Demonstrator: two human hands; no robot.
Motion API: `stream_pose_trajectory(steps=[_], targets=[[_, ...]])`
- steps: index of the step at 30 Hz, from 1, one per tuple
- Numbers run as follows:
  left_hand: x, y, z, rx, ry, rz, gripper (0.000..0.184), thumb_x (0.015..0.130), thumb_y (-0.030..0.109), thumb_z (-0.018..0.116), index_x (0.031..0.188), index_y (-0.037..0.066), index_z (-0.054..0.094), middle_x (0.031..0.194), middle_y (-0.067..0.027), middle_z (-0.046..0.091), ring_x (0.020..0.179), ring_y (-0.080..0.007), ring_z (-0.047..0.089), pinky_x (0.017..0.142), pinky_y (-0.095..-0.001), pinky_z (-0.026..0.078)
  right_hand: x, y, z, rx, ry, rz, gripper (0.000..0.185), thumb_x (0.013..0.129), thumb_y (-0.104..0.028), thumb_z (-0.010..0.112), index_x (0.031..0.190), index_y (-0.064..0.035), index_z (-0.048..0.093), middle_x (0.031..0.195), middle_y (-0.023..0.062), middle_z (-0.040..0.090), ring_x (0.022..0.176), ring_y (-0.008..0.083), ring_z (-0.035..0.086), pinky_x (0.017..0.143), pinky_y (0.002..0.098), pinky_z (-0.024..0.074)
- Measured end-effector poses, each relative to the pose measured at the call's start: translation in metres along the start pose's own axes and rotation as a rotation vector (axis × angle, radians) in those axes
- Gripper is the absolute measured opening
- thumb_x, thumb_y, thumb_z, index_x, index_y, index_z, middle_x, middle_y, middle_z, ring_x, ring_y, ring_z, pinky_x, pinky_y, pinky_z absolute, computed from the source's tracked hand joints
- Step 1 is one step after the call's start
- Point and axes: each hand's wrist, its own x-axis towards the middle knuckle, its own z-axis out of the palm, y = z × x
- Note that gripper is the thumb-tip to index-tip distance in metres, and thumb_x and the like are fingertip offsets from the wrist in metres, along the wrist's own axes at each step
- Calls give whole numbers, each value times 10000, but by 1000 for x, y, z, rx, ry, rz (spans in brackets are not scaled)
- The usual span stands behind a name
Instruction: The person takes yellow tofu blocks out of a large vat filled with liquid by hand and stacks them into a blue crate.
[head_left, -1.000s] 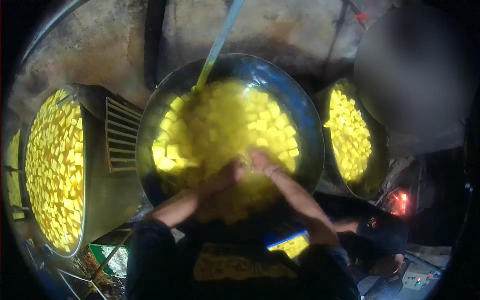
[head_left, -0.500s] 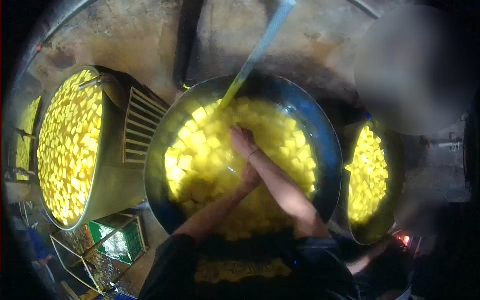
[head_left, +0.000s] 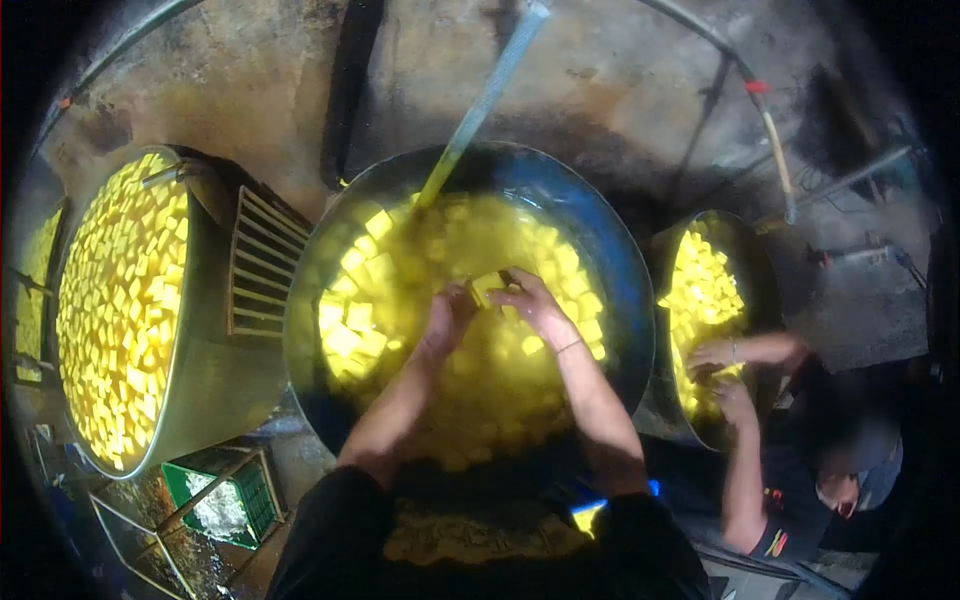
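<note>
One yellow block is pinched between the left hand and right hand, over the middle of the round wok. A broad face points upward; its long axis is unclear.

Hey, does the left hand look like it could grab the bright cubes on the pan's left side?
Probably yes: the bright cubes share the pan with the left hand, and I see nothing solid between them, though the hand seems busy with a yellow piece.
</note>
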Motion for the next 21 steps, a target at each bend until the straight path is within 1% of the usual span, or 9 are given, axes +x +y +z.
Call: stream_pose_trajectory(steps=[2, 4, 6, 7, 9, 11, 16, 19, 21], targets=[[5, -8, 13, -100, -115, 41, 265, 885, 225, 460, 1091, 67, 512, 922, -53, 562, 863, -189, 553, 743, -310, 479, -10, -8, 8, -121, 1, 24, 491, 756, -245, 771, 1123, 25, 586, 1027, 100, 647, 931, 176, 600, 811, 295, 469], [-15, 4, 81, -135, 356, 88, 257, 902, 259, 403, 975, 50, 533, 773, -34, 515, 659, -186, 489, 693, -335, 446, -9, 1, 20, -338, 26, -124, 389, 793, -133, 729, 1112, 16, 564, 1023, 66, 612, 914, 122, 585, 724, 243, 470], [5, -21, 35, -128, 284, 95, 249, 900, 239, 413, 1000, 39, 523, 860, -51, 538, 798, -192, 513, 775, -341, 442, -16, -5, 33, -298, 103, -142, 388, 793, -135, 728, 1103, 29, 562, 1011, 79, 616, 911, 142, 588, 771, 254, 477], [32, -41, -16, -459, -314, -13, 271, 905, 242, 416, 1043, 29, 510, 955, -74, 543, 908, -206, 507, 838, -348, 431, -14, -2, 35, -285, 177, -150, 399, 786, -127, 733, 1108, 29, 558, 1024, 93, 611, 920, 155, 587, 781, 267, 483], [32, -39, -12, -770, -922, -113, 297, 911, 245, 418, 1086, 18, 496, 1050, -98, 548, 1018, -220, 500, 900, -355, 420, -16, -14, 38, -277, 239, -158, 410, 778, -119, 738, 1113, 29, 553, 1038, 106, 606, 928, 169, 587, 791, 280, 489], [21, -47, 20, -139, 91, 164, 308, 914, 268, 419, 1105, 33, 473, 1024, -82, 546, 1001, -212, 504, 872, -363, 435, -19, -27, 34, -540, 107, -236, 501, 830, -171, 683, 1243, 25, 479, 1190, 157, 545, 1084, 211, 540, 887, 293, 457], [-3, -1, 65, -345, 277, 204, 318, 886, 309, 412, 1068, 65, 504, 1030, -128, 556, 960, -292, 533, 899, -426, 440, 5, -25, 41, -956, -63, -129, 712, 920, -432, 487, 1404, 38, 258, 1466, 193, 281, 1330, 243, 319, 1074, 326, 291], [-22, 47, 67, -538, 361, 201, 321, 865, 313, 484, 1098, 92, 504, 1071, -124, 545, 1013, -292, 519, 913, -442, 444, 61, -34, 51, -515, 24, -125, 436, 896, -411, 523, 1131, -57, 618, 1070, 233, 626, 1005, 308, 620, 888, 371, 460], [-26, 77, 59, -562, 320, 288, 317, 862, 302, 492, 1095, 88, 513, 1065, -126, 551, 1010, -297, 523, 908, -446, 447, 96, 4, 70, -528, -6, -273, 362, 867, -344, 555, 1109, -86, 631, 1011, 232, 630, 934, 328, 625, 863, 385, 471]])
